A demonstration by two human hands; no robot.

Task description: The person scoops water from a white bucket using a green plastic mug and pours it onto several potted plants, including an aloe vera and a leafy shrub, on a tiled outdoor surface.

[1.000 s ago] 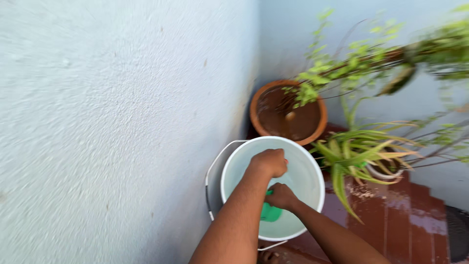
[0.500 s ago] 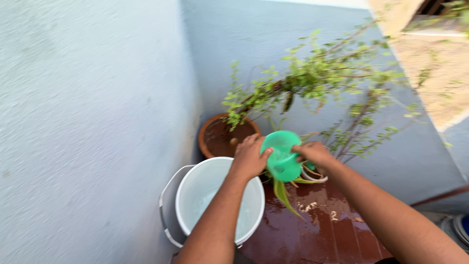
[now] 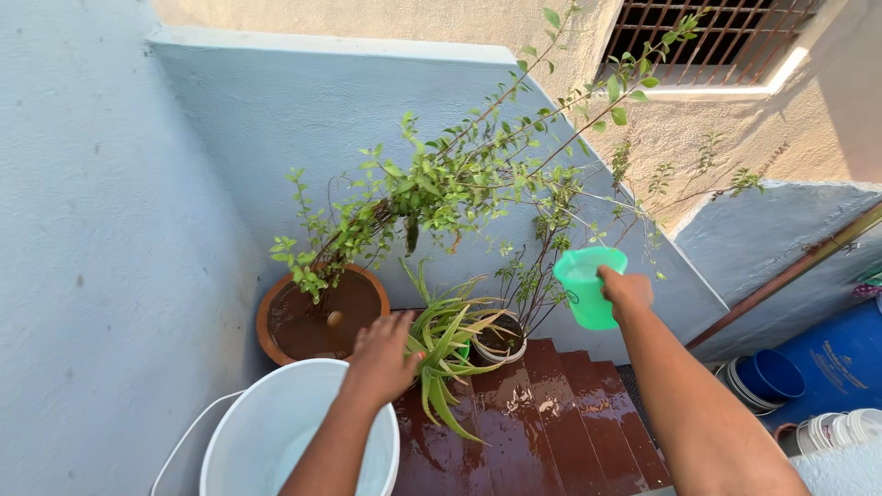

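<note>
My right hand (image 3: 627, 290) grips a green plastic mug (image 3: 587, 287) and holds it up in the air above the wet red steps, near the thin branches of a leafy shrub (image 3: 469, 179). My left hand (image 3: 381, 360) hovers empty, fingers spread, over the far rim of a white bucket (image 3: 266, 432) that holds water. Just beyond that hand are a brown clay pot (image 3: 317, 317) with wet soil and a spiky aloe-like plant (image 3: 446, 344).
A small white pot (image 3: 501, 342) stands behind the aloe. Wet red steps (image 3: 542, 422) run down at centre. Pale blue walls close in on the left and behind. A blue barrel (image 3: 841, 358), stacked bowls (image 3: 763, 378) and a rusty pipe (image 3: 790, 271) lie at right.
My right hand lifted the green mug out of the bucket and carried it up and right toward the plants. My left hand let go of it and dropped back over the bucket.
</note>
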